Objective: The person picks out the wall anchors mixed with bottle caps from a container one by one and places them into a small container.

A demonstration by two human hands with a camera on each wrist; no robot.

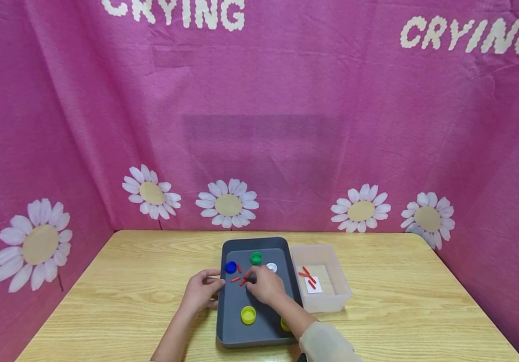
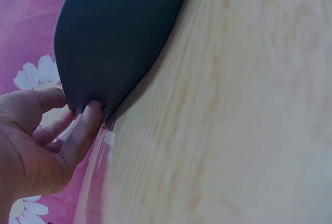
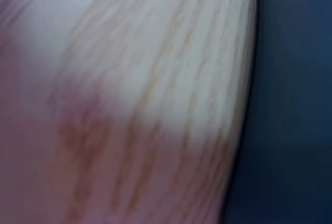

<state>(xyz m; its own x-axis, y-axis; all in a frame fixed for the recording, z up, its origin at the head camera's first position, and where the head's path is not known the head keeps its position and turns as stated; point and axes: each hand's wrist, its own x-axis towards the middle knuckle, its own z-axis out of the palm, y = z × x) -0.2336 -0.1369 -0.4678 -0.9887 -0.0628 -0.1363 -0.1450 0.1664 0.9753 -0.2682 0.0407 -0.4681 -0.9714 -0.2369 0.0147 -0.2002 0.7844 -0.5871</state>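
Inside the tray (image 1: 234,301), pinching a red stick (image 1: 243,282), slanted toward the near-left corner, in right hand (image 1: 265,285); gripping left edge with left hand (image 1: 202,288).

Counting one tray (image 1: 234,306), five caps (image 1: 248,315) within its edges (two yellow), three visible red sticks (image 1: 235,279) nearer its left edge; in one clear box (image 1: 325,303), apparently four more plus one white card (image 1: 317,288).

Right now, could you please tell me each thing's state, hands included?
Gray tray, upright
Left hand, touching tray
Right hand, pinching red stick
Other red sticks, lying loose
Clear box, open
White card, lying flat
Blue cap, flat
Green cap, flat
White cap, partly hidden
Yellow cap, hollow side up
Second yellow cap, partly hidden
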